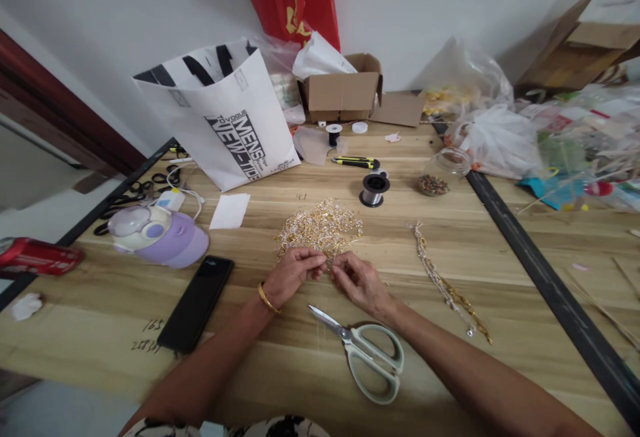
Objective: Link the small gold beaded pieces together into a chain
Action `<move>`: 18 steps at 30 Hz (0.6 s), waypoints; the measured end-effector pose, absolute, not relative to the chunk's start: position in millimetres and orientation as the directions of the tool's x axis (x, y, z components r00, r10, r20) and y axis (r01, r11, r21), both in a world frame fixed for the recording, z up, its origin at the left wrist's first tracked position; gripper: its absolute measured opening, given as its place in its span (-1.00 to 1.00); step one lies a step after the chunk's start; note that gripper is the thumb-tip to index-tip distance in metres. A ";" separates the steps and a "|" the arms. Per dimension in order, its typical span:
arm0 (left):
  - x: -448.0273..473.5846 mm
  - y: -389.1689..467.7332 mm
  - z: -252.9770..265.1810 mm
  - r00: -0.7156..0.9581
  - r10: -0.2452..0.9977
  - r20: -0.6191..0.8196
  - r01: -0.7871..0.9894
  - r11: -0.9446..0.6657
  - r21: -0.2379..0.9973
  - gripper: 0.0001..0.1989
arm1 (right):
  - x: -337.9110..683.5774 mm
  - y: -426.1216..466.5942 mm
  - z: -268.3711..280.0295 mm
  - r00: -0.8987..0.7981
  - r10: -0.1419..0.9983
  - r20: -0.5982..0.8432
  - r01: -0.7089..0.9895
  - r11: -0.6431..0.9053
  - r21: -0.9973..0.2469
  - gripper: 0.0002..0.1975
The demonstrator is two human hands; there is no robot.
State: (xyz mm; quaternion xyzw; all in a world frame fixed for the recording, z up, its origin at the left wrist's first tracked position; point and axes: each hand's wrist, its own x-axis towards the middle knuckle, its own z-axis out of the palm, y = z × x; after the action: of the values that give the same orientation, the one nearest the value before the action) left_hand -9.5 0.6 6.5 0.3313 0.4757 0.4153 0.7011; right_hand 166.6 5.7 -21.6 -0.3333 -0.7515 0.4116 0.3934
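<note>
My left hand [296, 273] and my right hand [361, 281] meet at the near edge of a loose pile of small gold and silver links [320, 224]. Both hands have thumb and fingertips pinched together, almost touching each other. Whatever sits between the fingertips is too small to make out. Just below the hands lie scissors [357, 350] with pale grey-green handles, their tip pointing up and left. To the right, gold and silver chains [443, 280] are stretched out on the wooden table [280, 370].
A black phone [196, 304] and a purple-and-white bottle [165, 234] are at the left. Behind the pile stand a wire spool [374, 190], a yellow-black box cutter [356, 162], a white bag [225, 117] and a cardboard box [343, 94]. A jar of beads [440, 174] lies further right.
</note>
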 end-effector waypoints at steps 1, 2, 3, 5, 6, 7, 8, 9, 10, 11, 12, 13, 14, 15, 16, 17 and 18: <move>-9.6 0.5 6.0 0.206 0.896 -0.394 -0.275 0.440 0.855 -0.68 | 166.6 5.8 -22.3 -0.467 0.825 0.319 0.177 0.440 -0.880 -0.89; -9.7 0.4 5.5 0.211 0.893 -0.397 -0.283 0.444 0.850 -0.68 | 166.7 6.0 -22.9 -0.467 0.824 0.319 0.178 0.442 -0.880 -0.89; -9.8 0.3 5.1 0.218 0.891 -0.398 -0.290 0.448 0.846 -0.69 | 166.7 6.2 -23.3 -0.468 0.824 0.320 0.179 0.443 -0.879 -0.88; -10.1 0.2 4.7 0.229 0.888 -0.400 -0.301 0.455 0.838 -0.70 | 167.0 6.4 -23.6 -0.472 0.823 0.316 0.186 0.444 -0.877 -0.89; -10.2 0.3 4.8 0.233 0.886 -0.401 -0.305 0.458 0.835 -0.71 | 167.1 6.5 -23.5 -0.474 0.823 0.313 0.192 0.444 -0.875 -0.89; -10.2 0.3 4.9 0.234 0.885 -0.402 -0.307 0.460 0.833 -0.71 | 167.2 6.6 -23.3 -0.476 0.823 0.311 0.196 0.444 -0.874 -0.90; -10.1 0.3 5.1 0.234 0.885 -0.403 -0.309 0.461 0.832 -0.71 | 167.2 6.6 -23.0 -0.477 0.823 0.309 0.199 0.444 -0.874 -0.90; -10.1 0.4 5.1 0.233 0.885 -0.403 -0.310 0.461 0.832 -0.71 | 167.2 6.6 -22.7 -0.478 0.822 0.310 0.202 0.446 -0.872 -0.90; -10.0 0.4 5.1 0.232 0.885 -0.403 -0.310 0.460 0.832 -0.71 | 167.2 6.7 -22.4 -0.479 0.821 0.312 0.204 0.450 -0.870 -0.90; -9.9 0.4 5.0 0.229 0.887 -0.401 -0.310 0.457 0.834 -0.71 | 167.2 6.8 -22.2 -0.477 0.819 0.319 0.202 0.456 -0.867 -0.90; -9.8 0.3 4.8 0.226 0.889 -0.399 -0.310 0.454 0.835 -0.71 | 167.1 6.9 -22.1 -0.476 0.817 0.326 0.200 0.462 -0.864 -0.90; -9.8 0.2 4.6 0.224 0.890 -0.397 -0.312 0.451 0.836 -0.72 | 167.1 7.1 -22.2 -0.474 0.815 0.334 0.197 0.467 -0.862 -0.90; -9.8 0.1 4.5 0.224 0.891 -0.395 -0.313 0.449 0.837 -0.72 | 167.0 7.2 -22.4 -0.472 0.813 0.339 0.193 0.471 -0.861 -0.91; -9.7 0.0 4.5 0.224 0.892 -0.394 -0.314 0.448 0.837 -0.72 | 166.9 7.3 -22.6 -0.472 0.812 0.343 0.191 0.474 -0.860 -0.91; -9.7 -0.2 4.8 0.225 0.891 -0.393 -0.315 0.449 0.836 -0.72 | 166.9 7.4 -22.8 -0.472 0.812 0.343 0.189 0.473 -0.860 -0.91; -9.7 -0.3 5.2 0.227 0.891 -0.394 -0.315 0.450 0.836 -0.73 | 166.8 7.4 -22.9 -0.473 0.812 0.342 0.189 0.472 -0.861 -0.91; -9.6 -0.3 5.7 0.227 0.890 -0.395 -0.315 0.451 0.835 -0.73 | 166.7 7.4 -23.0 -0.474 0.812 0.341 0.190 0.472 -0.861 -0.91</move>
State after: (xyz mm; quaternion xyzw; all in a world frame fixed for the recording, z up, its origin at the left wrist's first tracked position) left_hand -9.6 -0.3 5.7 0.3135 0.4586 0.4197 0.7178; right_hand 166.7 7.4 -23.0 -0.3286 -0.7622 0.3950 0.3938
